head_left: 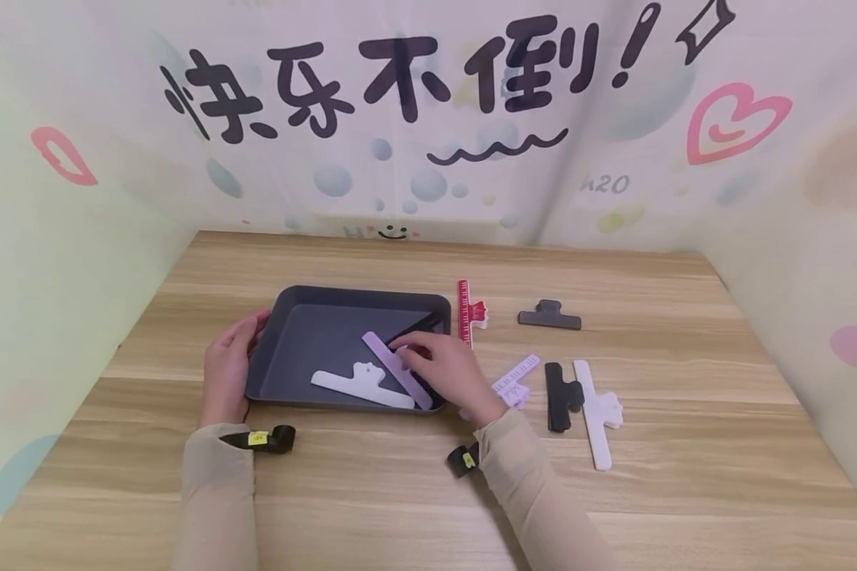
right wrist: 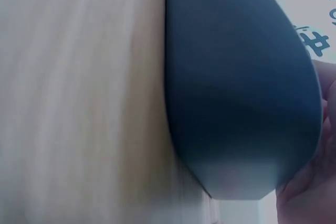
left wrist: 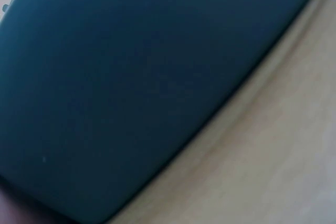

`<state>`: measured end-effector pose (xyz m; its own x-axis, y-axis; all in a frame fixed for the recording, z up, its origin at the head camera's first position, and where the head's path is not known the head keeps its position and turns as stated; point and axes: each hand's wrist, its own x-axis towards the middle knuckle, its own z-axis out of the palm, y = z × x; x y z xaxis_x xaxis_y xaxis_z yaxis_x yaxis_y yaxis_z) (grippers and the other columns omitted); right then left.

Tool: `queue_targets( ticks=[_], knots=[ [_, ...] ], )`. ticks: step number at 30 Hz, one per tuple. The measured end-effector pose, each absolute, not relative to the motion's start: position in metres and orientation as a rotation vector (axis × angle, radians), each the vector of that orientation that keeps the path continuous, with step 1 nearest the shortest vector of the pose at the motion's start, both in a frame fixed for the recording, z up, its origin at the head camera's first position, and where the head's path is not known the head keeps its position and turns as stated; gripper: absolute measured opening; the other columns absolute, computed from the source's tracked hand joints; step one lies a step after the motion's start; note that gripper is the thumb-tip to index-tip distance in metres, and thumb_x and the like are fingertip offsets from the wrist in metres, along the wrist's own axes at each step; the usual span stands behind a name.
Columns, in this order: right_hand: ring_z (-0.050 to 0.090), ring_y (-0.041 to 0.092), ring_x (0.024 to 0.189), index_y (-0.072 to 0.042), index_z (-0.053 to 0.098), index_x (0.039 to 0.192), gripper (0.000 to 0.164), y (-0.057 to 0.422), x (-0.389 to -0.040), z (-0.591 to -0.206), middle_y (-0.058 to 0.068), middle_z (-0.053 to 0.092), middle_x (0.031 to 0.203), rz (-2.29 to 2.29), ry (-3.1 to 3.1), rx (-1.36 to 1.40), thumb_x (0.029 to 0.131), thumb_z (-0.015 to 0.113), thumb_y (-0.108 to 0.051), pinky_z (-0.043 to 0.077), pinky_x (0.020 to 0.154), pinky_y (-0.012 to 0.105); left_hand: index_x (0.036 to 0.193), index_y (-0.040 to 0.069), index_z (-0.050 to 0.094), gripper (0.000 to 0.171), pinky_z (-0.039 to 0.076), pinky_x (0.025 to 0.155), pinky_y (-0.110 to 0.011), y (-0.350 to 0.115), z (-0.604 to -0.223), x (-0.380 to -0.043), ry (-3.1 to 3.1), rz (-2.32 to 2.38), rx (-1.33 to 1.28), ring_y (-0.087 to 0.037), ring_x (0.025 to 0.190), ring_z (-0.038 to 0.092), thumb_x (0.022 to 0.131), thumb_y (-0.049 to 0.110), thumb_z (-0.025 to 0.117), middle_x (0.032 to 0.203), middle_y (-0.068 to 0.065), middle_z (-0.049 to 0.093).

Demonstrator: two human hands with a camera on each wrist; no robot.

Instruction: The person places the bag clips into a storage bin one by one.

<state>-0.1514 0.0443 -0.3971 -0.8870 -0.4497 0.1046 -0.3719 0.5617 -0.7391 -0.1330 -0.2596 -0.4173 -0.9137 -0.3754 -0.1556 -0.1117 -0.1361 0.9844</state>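
Observation:
A dark grey rectangular tray [head_left: 307, 341] sits on the table, and its outer wall [left wrist: 157, 77] fills most of the left wrist view. Against its left side rests my left hand [head_left: 230, 365], fingers along the outer wall, partly hidden. My right hand [head_left: 446, 369] reaches over the right side and pinches a purple bag clip [head_left: 378, 349], slanted above the tray floor. Below it lies a white bag clip [head_left: 350, 387]; a black clip [head_left: 421, 323] is partly covered behind. In the right wrist view my hand shows beside the tray's wall [right wrist: 236, 77].
Right of the tray lie a red clip [head_left: 463, 309], a dark grey clip [head_left: 550, 319], a lilac patterned clip [head_left: 517, 377], a black clip [head_left: 557, 396] and a white clip [head_left: 593, 420]. A printed backdrop [head_left: 428, 182] stands behind the wooden table [head_left: 357, 492].

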Motion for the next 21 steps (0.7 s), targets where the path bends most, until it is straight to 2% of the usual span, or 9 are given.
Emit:
queue_targets(
  ticks=[3, 8, 14, 17, 21],
  knots=[
    [0.057, 0.005, 0.071, -0.022, 0.065, 0.104, 0.019, 0.048, -0.155, -0.399, -0.012, 0.062, 0.078, -1.382, 2.61, -0.681, 0.088, 0.056, -0.029, 0.047, 0.063, 0.025, 0.121, 0.01, 0.056, 0.048, 0.038, 0.081, -0.016, -0.26, -0.417, -0.133, -1.939, -2.173, 0.553, -0.014, 0.107, 0.047, 0.085, 0.043, 0.054, 0.121, 0.0, 0.054],
    [0.057, 0.015, 0.067, -0.019, 0.065, 0.104, 0.019, 0.055, -0.161, -0.402, -0.001, 0.062, 0.08, -1.644, 2.431, -0.56, 0.089, 0.055, -0.026, 0.049, 0.06, 0.031, 0.121, 0.011, 0.057, 0.048, 0.038, 0.081, -0.016, -0.26, -0.417, -0.133, -1.943, -2.171, 0.545, -0.014, 0.107, 0.046, 0.085, 0.043, 0.054, 0.121, 0.0, 0.055],
    [0.056, 0.027, 0.066, -0.003, 0.061, 0.108, 0.025, 0.06, -0.159, -0.386, 0.013, 0.059, 0.078, -1.813, 2.239, -0.463, 0.091, 0.052, -0.018, 0.05, 0.061, 0.034, 0.121, 0.011, 0.057, 0.048, 0.038, 0.082, -0.016, -0.26, -0.417, -0.132, -1.942, -2.167, 0.555, -0.014, 0.108, 0.046, 0.085, 0.043, 0.054, 0.121, 0.0, 0.054],
    [0.055, 0.026, 0.065, 0.002, 0.059, 0.11, 0.026, 0.063, -0.156, -0.378, 0.015, 0.057, 0.078, -1.88, 2.172, -0.424, 0.092, 0.051, -0.015, 0.05, 0.061, 0.033, 0.121, 0.012, 0.057, 0.047, 0.038, 0.083, -0.017, -0.26, -0.416, -0.132, -1.955, -2.155, 0.569, -0.014, 0.108, 0.046, 0.086, 0.043, 0.054, 0.122, 0.0, 0.054],
    [0.053, 0.02, 0.061, 0.001, 0.058, 0.112, 0.028, 0.069, -0.161, -0.383, 0.014, 0.056, 0.077, -1.98, 2.098, -0.354, 0.092, 0.051, -0.017, 0.05, 0.058, 0.031, 0.121, 0.013, 0.057, 0.046, 0.037, 0.083, -0.017, -0.259, -0.416, -0.132, -1.968, -2.149, 0.57, -0.014, 0.109, 0.046, 0.086, 0.043, 0.053, 0.122, 0.0, 0.054]
  ],
)
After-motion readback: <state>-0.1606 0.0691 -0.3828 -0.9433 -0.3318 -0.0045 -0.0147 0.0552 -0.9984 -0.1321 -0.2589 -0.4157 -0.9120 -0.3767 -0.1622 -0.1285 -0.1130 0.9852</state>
